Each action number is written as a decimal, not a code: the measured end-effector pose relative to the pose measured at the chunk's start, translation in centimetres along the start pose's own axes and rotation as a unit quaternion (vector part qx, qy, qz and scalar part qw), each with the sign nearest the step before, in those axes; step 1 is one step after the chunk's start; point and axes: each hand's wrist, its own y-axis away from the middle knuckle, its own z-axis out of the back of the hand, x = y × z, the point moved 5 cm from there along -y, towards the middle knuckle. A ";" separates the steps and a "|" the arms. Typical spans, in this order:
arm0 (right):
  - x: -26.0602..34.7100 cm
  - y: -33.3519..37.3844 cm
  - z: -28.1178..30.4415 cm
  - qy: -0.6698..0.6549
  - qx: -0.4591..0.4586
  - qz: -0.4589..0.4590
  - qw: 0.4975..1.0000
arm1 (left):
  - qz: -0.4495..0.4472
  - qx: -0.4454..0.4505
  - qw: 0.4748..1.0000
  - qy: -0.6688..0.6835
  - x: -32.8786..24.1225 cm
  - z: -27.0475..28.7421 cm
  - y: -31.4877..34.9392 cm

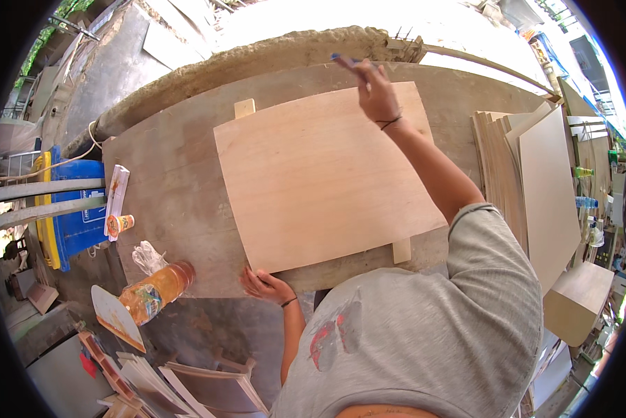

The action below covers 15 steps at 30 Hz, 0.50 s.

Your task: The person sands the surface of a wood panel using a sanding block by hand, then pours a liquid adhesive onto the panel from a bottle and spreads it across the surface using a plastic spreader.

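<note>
Across a workshop half open to bright daylight: broad grey-brown worktop [166, 174], surface scuffed and dusty. Rough ledge [278, 52] runs along its far side. Wooden panel [327, 181], pale and roughly rectangular, lies flat at the middle of the worktop, close to the near edge. Two light wood strips show past its outline, one at the far left [244, 108], the other at the near right [401, 251].

Left end of the worktop: long white piece [118, 184], orange-and-white cup [120, 224] at its near end, crumpled white cloth [148, 258], then a large bottle [156, 292] of amber liquid at the near corner. Blue bin [83, 223] with yellow rim just beyond that end. Right end: stack of pale sheets [550, 188], leaning, apart from the panel; wooden box [579, 303] nearer the person. More boards [212, 386] at lower left. Person's grey shirt [431, 334] fills the lower view; the right forearm crosses over the panel and hides part of it.

Right grip [377, 94], by the panel's far edge: fingers closed around a slim dark tool [343, 63] with a blue end. Contact with the panel cannot be told. Left grip [267, 285], at the panel's near left corner: fingers loosely spread, grasping nothing visible; whether they press the corner is unclear.
</note>
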 end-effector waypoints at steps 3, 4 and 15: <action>6.0 1.7 0.4 -0.068 0.172 -0.035 0.982 | -0.011 -0.006 0.999 0.029 -0.1 0.1 0.0; 8.3 4.6 -1.7 -0.010 0.289 0.086 0.953 | -0.026 -0.004 0.999 0.046 -0.2 0.0 -0.2; 11.7 8.9 -6.2 -0.122 0.290 0.215 0.924 | -0.028 -0.007 0.999 0.015 0.9 -0.3 -0.1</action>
